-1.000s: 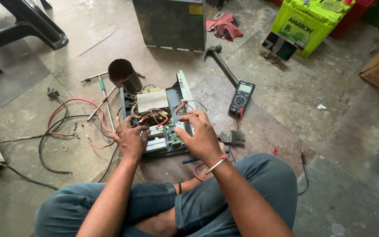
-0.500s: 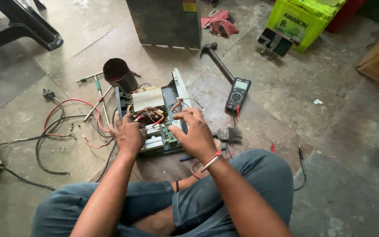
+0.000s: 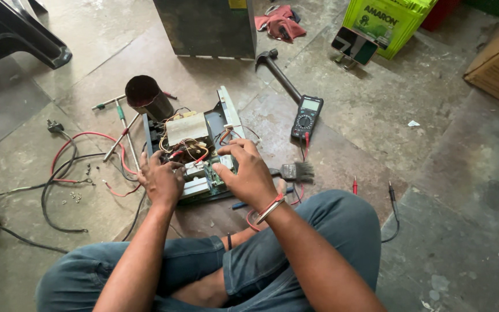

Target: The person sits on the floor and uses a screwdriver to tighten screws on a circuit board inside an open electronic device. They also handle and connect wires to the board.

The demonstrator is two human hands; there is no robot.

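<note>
Green board (image 3: 200, 173) on the floor (image 3: 376, 133), under both hands. Left hand (image 3: 162, 182) rests on its left edge, grip unclear. Right hand (image 3: 249, 173) fingers curled, seemingly pinching wires (image 3: 229, 128). Multimeter (image 3: 307, 115) just right.

Soft, even daylight, faint shadows, no glare; sharp focus throughout, with slight wide-angle stretch toward the edges.

One opened electronic unit with circuit board (image 3: 194, 167), two bare hands, left (image 3: 162, 182) and right (image 3: 249, 173), one multimeter (image 3: 307, 117), one hammer (image 3: 278, 72), one paintbrush (image 3: 295, 171), two test probes (image 3: 354, 186), one green box (image 3: 385, 23), one dark cylindrical can (image 3: 147, 98), one red cloth (image 3: 280, 23).
</note>
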